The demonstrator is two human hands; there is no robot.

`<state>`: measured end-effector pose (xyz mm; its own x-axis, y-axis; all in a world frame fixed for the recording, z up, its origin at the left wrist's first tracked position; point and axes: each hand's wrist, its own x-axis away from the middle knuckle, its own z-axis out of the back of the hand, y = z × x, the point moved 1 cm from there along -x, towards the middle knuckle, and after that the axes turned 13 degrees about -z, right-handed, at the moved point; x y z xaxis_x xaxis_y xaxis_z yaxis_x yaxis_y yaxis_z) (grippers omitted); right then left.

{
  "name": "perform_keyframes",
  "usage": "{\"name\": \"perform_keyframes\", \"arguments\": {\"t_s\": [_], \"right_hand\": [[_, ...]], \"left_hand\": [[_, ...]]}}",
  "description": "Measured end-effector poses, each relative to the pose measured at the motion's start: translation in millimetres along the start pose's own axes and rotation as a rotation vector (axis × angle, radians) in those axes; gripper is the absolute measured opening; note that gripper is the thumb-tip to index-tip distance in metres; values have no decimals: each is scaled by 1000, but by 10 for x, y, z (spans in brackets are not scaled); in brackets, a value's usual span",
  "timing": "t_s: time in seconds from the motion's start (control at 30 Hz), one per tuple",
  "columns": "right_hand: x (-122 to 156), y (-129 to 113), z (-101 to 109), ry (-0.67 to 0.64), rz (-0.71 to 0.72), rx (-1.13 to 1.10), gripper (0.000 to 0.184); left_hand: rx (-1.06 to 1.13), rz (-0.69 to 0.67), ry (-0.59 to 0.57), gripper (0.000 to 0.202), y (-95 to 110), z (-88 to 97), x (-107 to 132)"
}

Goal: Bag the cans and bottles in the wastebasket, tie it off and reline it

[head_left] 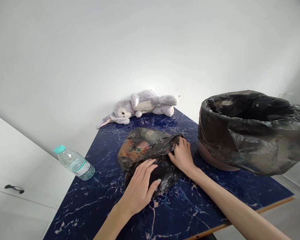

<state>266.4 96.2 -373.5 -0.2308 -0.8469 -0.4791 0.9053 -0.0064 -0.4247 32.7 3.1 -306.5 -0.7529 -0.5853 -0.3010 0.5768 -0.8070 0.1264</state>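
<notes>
A full black plastic bag (142,146) lies in the middle of the dark blue marbled table (95,200); something orange and red shows through its thin skin. My left hand (141,186) rests flat on the near side of the bag, fingers stretched out and thumb against the plastic. My right hand (182,155) is closed on the gathered plastic at the bag's right end, fingers curled into the folds.
A bin (250,133) lined with a black bag stands at the table's right. A grey plush rabbit (142,106) lies at the far edge by the wall. A water bottle (73,162) lies on the left edge. A white drawer cabinet (15,180) stands at left.
</notes>
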Motion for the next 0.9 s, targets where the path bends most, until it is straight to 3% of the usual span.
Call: {"name": "perform_keyframes", "arguments": {"t_s": [0.2,0.4,0.63,0.77,0.9], "right_hand": [[17,-104,164,126,78,-91,31],[39,-214,340,252,219,-282,17],[87,-288,453,186,336,-482,12],[97,-292,504,39,292,-590,18],[99,-299,530,-73,254,-653,28]], "left_hand": [[-12,153,12,50,-149,-92,-212],[-145,72,113,56,-327,-133,-585],[-132,-23,102,61,-469,-154,-862],[-12,44,196,48,-364,-61,-779],[222,79,362,37,-9,269,-531]]}}
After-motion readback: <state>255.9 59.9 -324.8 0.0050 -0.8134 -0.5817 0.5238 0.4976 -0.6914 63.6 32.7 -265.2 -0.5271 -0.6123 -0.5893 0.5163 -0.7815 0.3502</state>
